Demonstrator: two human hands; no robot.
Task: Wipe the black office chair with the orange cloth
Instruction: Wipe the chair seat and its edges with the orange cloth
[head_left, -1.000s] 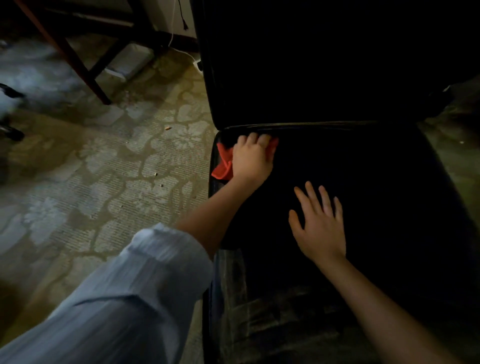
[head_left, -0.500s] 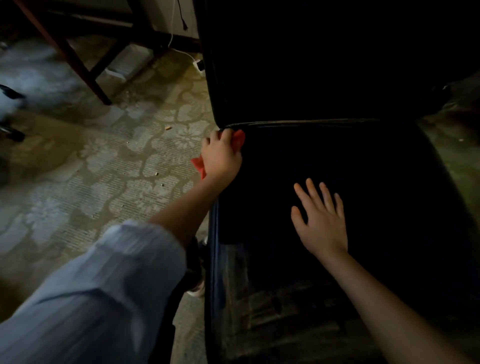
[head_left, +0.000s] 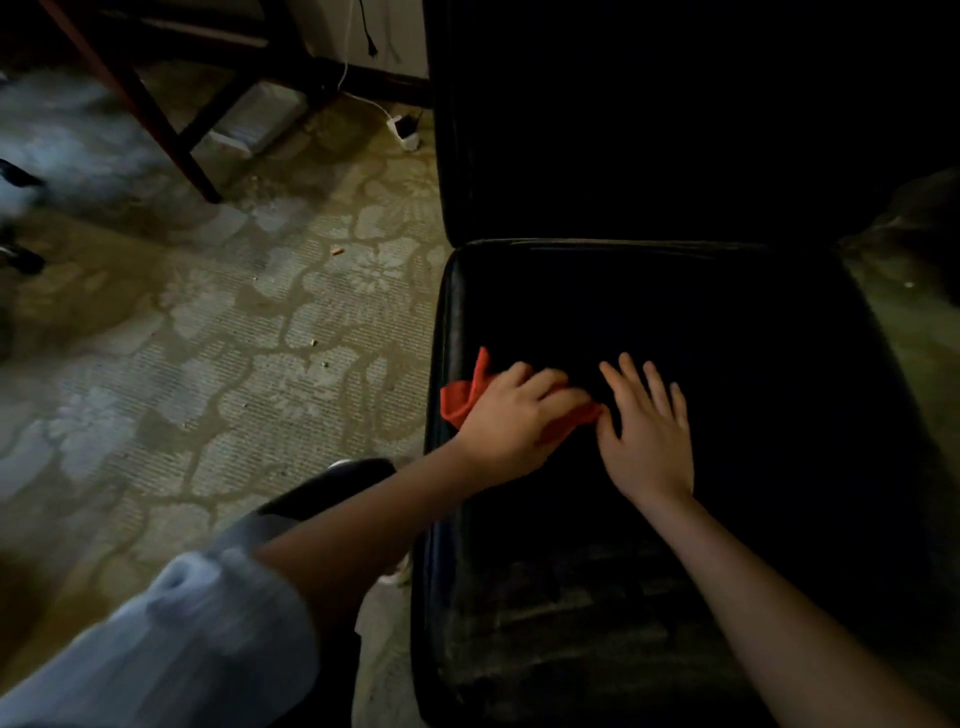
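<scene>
A carpet (head_left: 208, 364) with a pale flower pattern covered the floor. Dark wooden legs (head_left: 155, 124) stood on it at the far left, a flat pale box (head_left: 262, 117) lay just beside them, and a white cable (head_left: 370, 102) ended at a small adapter (head_left: 405, 136).

The left hand (head_left: 511, 423) is seen at centre frame, fingers curled over the orange cloth (head_left: 460, 402). The right hand (head_left: 649, 436) is laid flat just beside it, fingers spread. The left forearm (head_left: 363, 519) is extended from the lower left, the right forearm (head_left: 769, 587) from the lower right.
</scene>
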